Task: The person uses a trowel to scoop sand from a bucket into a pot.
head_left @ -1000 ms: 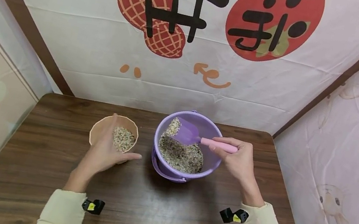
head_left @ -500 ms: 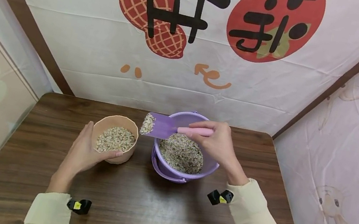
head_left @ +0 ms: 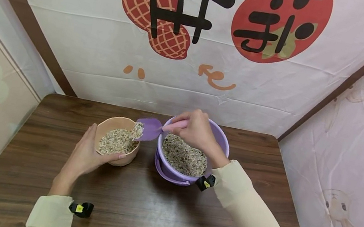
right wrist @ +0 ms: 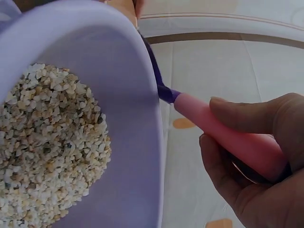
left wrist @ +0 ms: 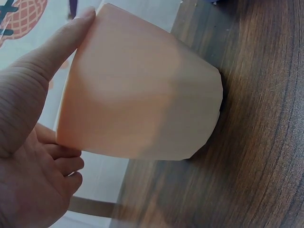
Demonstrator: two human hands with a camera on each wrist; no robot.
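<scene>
My right hand (head_left: pixel 197 130) grips the pink handle of a small purple shovel (head_left: pixel 150 130), thumb and fingers round the grip in the right wrist view. Pale gravel lies at the blade's tip, which dips over the right rim of a peach faceted plant pot (head_left: pixel 128 157). Gravel (head_left: pixel 116 141) covers the inside of that pot. My left hand (head_left: pixel 83 155) holds the pot from its left and front, thumb along the near side at the rim; the left wrist view shows the pot's outer wall (left wrist: pixel 142 90). Beneath my right hand stands a purple bucket (head_left: pixel 222 141) with more gravel (right wrist: pixel 52 137).
Pot and bucket stand side by side on a dark wooden table (head_left: pixel 149 213), near its back edge. A printed white cloth (head_left: pixel 106 47) hangs right behind, with more cloth on both sides. The bucket's handle (head_left: pixel 170 178) hangs down in front.
My right hand has carried the loaded shovel left, from inside the bucket to the pot's rim, tipping the blade down. My left hand has moved from above the pot to holding its side.
</scene>
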